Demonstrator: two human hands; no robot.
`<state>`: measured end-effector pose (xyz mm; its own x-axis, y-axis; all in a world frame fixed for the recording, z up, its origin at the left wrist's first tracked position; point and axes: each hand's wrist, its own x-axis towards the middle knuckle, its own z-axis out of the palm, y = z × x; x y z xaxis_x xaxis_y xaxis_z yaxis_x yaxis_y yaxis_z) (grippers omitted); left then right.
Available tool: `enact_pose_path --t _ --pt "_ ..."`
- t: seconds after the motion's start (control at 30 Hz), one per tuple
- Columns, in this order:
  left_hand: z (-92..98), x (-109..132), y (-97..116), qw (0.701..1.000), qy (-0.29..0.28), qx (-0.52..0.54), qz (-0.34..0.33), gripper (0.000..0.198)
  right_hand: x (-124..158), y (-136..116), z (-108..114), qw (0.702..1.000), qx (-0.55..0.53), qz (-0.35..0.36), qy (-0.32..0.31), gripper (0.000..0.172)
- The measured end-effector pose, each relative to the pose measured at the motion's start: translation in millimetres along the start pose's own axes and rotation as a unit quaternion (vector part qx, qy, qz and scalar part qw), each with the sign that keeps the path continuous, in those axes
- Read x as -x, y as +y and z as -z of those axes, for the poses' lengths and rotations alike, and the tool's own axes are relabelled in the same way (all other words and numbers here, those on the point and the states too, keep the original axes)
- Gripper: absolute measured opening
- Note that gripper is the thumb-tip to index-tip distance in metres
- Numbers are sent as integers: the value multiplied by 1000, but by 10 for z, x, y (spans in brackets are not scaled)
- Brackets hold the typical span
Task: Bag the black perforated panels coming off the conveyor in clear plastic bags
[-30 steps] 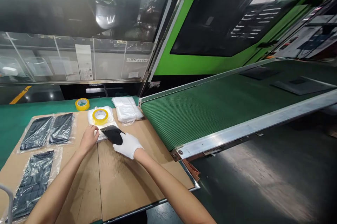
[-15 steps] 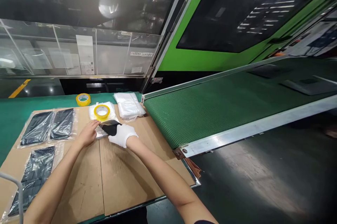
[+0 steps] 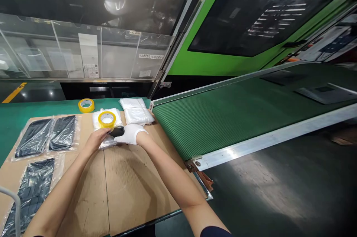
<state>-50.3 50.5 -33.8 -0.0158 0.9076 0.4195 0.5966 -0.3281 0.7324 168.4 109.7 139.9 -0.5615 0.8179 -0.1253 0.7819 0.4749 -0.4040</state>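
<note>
Between my hands is a small black piece, just in front of a yellow tape roll that lies on a stack of white plastic bags. My right hand, in a white glove, grips the black piece from the right. My left hand, bare, has its fingers pressed together at the piece's left end, over the near edge of the bags. Whether the left fingers grip the piece or a bag is too small to tell.
Bagged black parts lie on the cardboard at left. Behind are another tape roll and folded white bags. A green conveyor with flat parts runs along the right.
The black piece now shows less of itself between my hands. My right hand has moved slightly up and my left hand slightly left. The view has shifted a little.
</note>
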Motion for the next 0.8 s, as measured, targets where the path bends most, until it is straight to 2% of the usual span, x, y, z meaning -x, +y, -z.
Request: enact_pose_path --t 0.07,0.1,0.13,0.2,0.23,0.27,0.33,0.37,0.43,0.6,0.7,0.8 --pt "-18 -8 3 999 17 4 27 37 22 102 -32 993 -73 22 92 47" --pt "-25 -11 3 999 26 5 42 37 56 161 -65 982 -105 22 158 45" --pt "-31 -13 2 998 34 6 57 36 100 223 -119 957 -137 14 255 44" --pt "-44 -15 -2 995 52 6 84 37 192 333 -302 898 -160 7 410 49" --pt "-51 -15 -4 993 66 8 101 38 222 373 -430 881 -156 33 445 50" --pt "-59 -14 -5 989 81 9 120 38 232 398 -574 899 -125 99 407 48" --pt "-77 -9 -1 983 106 10 150 41 177 401 -878 945 -20 225 236 41" --pt "-86 -7 3 981 112 10 158 43 118 384 -1020 950 24 267 160 35" --pt "-103 -2 17 981 115 10 159 47 -30 335 -1254 948 81 300 76 33" --pt "-122 -7 48 982 118 11 148 48 -238 311 -1570 961 89 258 55 73" --pt "-102 -15 88 988 107 7 107 42 -241 348 -1664 965 70 246 51 75" --pt "-59 15 228 996 84 -11 27 35 -248 330 -1689 968 69 239 45 68"
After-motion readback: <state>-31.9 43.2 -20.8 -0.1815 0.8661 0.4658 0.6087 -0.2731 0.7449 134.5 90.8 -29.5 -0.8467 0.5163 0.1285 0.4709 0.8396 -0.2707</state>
